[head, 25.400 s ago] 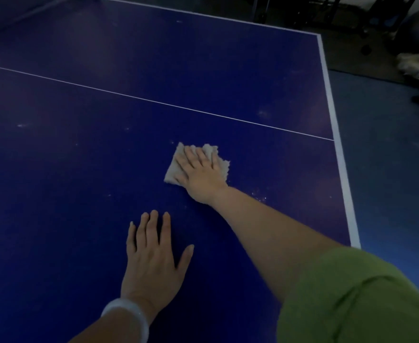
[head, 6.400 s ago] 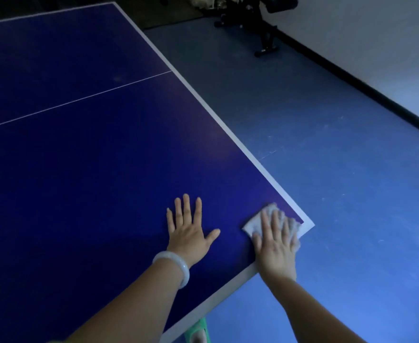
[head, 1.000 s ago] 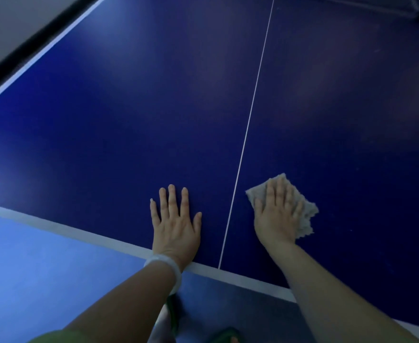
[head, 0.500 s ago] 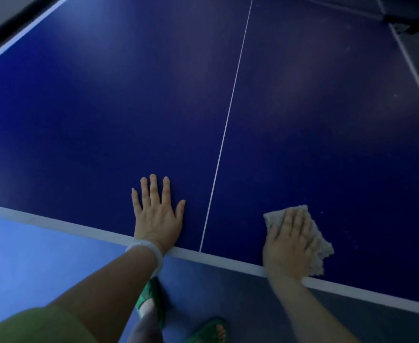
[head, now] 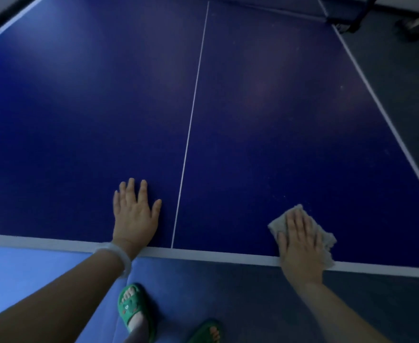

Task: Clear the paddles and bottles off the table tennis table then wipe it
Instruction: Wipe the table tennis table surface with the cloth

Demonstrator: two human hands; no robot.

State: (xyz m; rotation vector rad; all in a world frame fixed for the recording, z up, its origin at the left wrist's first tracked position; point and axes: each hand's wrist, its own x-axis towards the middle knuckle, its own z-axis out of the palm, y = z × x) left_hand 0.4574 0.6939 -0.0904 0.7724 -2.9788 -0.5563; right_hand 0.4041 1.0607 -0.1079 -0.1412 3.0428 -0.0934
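We read no writing anywhere. Our right hand (head: 300,243) presses flat, fingers straight, on the crumpled pale grey cloth (head: 327,240) at the near white edge of the dark blue table tennis worktop (head: 265,107). Our left hand (head: 134,216) lies flat, fingers spread, just left of the thin white centre line (head: 191,120). Open blue surface stretches ahead.

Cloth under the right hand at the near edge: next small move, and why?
Probably slide the cloth forward and right, towards the specks. The right hand presses it flat at the near white edge; the left hand braces on the table.
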